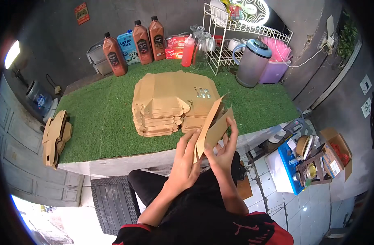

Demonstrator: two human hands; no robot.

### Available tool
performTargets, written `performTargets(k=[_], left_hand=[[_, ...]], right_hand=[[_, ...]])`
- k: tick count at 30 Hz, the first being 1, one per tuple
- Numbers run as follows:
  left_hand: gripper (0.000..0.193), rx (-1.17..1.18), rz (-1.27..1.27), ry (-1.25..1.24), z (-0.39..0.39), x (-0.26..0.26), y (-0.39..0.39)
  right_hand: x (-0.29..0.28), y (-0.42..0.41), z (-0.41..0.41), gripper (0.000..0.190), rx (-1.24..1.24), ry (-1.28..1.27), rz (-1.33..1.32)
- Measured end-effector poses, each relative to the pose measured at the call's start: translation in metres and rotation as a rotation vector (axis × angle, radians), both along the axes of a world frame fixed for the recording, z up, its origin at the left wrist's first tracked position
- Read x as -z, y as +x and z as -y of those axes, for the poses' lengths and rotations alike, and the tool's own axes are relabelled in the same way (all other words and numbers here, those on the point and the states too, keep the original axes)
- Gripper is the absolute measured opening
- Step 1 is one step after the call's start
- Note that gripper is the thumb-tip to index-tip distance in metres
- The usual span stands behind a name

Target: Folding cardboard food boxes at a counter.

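A brown cardboard box [220, 128], partly folded up, is tilted above the table's front edge between my hands. My left hand [187, 153] grips its near left side, with the fingers along the raised panel. On the other side my right hand [225, 147] holds the box, thumb at the near edge and fingers curled round the right panel. Just behind it lies a stack of flat cardboard box blanks [171, 98], with cut tabs along their edges and a printed mark on the top one. The inside of the held box is mostly hidden.
Green artificial turf [95, 122] covers the table. More folded cardboard [55, 137] lies at its left edge. Sauce bottles [115, 55], a milk carton [129, 46], a white wire rack [219, 39] and a pitcher [253, 62] line the back. A blue-lidded container [289, 165] stands at right.
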State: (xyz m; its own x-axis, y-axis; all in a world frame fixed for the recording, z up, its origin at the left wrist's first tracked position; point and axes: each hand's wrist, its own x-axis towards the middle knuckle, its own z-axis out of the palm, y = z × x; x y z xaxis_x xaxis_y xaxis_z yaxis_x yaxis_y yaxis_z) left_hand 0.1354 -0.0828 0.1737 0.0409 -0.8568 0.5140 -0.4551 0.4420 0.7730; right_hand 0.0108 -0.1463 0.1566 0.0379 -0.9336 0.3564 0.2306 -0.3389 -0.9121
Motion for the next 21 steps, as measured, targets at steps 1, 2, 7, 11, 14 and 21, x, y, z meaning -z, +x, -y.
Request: performTargets(k=[1,2,7,11,14,21], left_hand=[[0.059,0.007,0.002,-0.003,0.001,-0.001,-0.001],[0.058,0.07,-0.05,0.019,0.002,-0.001,-0.002],[0.06,0.169,-0.473,0.142,-0.003,0.019,0.001],[0.058,0.022,-0.949,0.347,-0.004,0.034,0.01],[0.055,0.028,-1.069,0.315,-0.002,0.025,0.012],[0.054,0.094,-0.938,0.318,-0.006,0.034,0.006]], right_hand=[[0.0,0.001,0.0,0.101,0.007,-0.003,0.002],[0.001,0.002,-0.001,0.097,0.079,-0.068,-0.032],[-0.003,0.008,-0.001,0.077,0.283,-0.339,-0.254],[-0.004,0.003,0.0,0.06,0.214,-0.396,-0.194],[-0.008,-0.007,-0.001,0.067,0.273,-0.284,0.007],[0.004,-0.018,0.007,0.068,0.361,-0.26,0.063]])
